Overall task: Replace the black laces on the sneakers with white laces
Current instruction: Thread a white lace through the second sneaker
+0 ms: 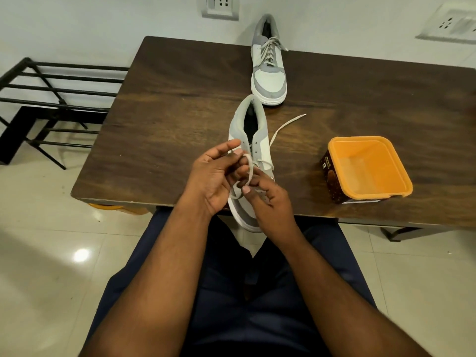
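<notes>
A grey and white sneaker [248, 130] lies at the front edge of the dark wooden table [180, 104], toe towards me and hanging over the edge. A white lace [280, 128] runs through its lower eyelets; one free end trails right across the table. My left hand [211, 176] and my right hand [268, 199] meet over the shoe's middle. Both pinch a loop of the white lace between fingers and thumb. A second grey and white sneaker [269, 73], laced in white, stands at the far edge of the table.
An orange open tub [368, 168] with a brown printed side sits on the table right of the near shoe. A black metal rack [51, 104] stands on the tiled floor to the left. My dark blue trousers fill the space below the table edge.
</notes>
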A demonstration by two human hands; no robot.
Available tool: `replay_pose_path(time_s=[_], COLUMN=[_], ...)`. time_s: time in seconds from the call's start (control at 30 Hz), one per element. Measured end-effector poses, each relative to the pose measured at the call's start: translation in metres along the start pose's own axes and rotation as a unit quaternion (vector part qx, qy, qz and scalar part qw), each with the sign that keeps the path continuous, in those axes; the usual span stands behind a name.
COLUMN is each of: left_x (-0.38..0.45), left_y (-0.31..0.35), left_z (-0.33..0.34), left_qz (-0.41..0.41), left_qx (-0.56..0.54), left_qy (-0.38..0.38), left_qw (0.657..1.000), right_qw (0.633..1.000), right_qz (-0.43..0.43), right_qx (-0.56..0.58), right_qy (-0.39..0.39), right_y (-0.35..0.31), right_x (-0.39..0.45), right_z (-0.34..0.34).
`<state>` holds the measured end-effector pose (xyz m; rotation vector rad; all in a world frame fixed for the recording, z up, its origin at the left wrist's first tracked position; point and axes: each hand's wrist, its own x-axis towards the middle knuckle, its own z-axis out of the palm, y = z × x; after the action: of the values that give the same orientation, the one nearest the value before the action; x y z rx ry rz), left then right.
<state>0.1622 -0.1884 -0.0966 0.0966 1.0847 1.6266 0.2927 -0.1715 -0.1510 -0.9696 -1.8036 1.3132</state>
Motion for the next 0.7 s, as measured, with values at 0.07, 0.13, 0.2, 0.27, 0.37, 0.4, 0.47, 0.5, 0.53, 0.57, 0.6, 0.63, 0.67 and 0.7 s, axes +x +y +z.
replay_pose_path(time_s=[0.07, 0.13, 0.2, 0.27, 0.37, 0.4, 0.47, 0.5, 0.53, 0.57, 0.6, 0.63, 0.67, 0.7], left_x=[0.005, 0.008, 0.009, 0.005, 0.001, 0.001, 0.006, 0.010, 0.015, 0.020, 0.024, 0.025, 0.025, 0.022], left_y=[0.004, 0.006, 0.003, -0.002, -0.008, -0.009, -0.012, -0.013, -0.012, -0.012, -0.011, -0.011, -0.010, -0.009], left_z=[-0.008, -0.021, -0.028, -0.023, -0.012, -0.012, -0.020, -0.026, -0.033, -0.041, -0.048, -0.053, -0.057, -0.055], left_qz=[0.029, 0.081, 0.193, 0.283, 0.222, 0.207, 0.207, 0.210, 0.218, 0.229, 0.240, 0.251, 0.263, 0.281], left_qx=[0.050, 0.199, 0.382, 0.468, 0.432, 0.413, 0.386, 0.375, 0.359, 0.338, 0.321, 0.328, 0.364, 0.415], left_qy=[0.049, 0.105, 0.135, 0.070, -0.054, -0.062, -0.025, 0.023, 0.085, 0.149, 0.201, 0.233, 0.240, 0.218], left_qw=[0.997, 0.971, 0.894, 0.834, 0.873, 0.885, 0.899, 0.903, 0.904, 0.901, 0.894, 0.880, 0.861, 0.837], right_qw=[0.991, 0.985, 0.988, 0.993, 0.996, 0.997, 0.997, 0.996, 0.995, 0.994, 0.994, 0.994, 0.994, 0.994], right_qz=[0.068, 0.093, 0.090, 0.078, 0.061, 0.059, 0.072, 0.085, 0.096, 0.105, 0.111, 0.110, 0.106, 0.102], right_qx=[0.111, 0.136, 0.107, 0.077, 0.057, 0.043, 0.014, 0.009, 0.010, 0.010, 0.003, -0.008, -0.018, -0.027], right_qy=[0.030, 0.058, 0.064, 0.042, 0.011, 0.009, 0.005, 0.005, 0.007, 0.010, 0.015, 0.020, 0.023, 0.022], right_y=[-0.010, -0.018, -0.023, -0.029, -0.037, -0.037, -0.034, -0.032, -0.030, -0.027, -0.026, -0.025, -0.024, -0.023], right_x=[0.002, 0.007, 0.015, 0.022, 0.031, 0.034, 0.040, 0.042, 0.043, 0.044, 0.044, 0.044, 0.044, 0.045], right_z=[-0.007, -0.018, -0.026, -0.028, -0.028, -0.030, -0.038, -0.045, -0.051, -0.059, -0.065, -0.071, -0.073, -0.073])
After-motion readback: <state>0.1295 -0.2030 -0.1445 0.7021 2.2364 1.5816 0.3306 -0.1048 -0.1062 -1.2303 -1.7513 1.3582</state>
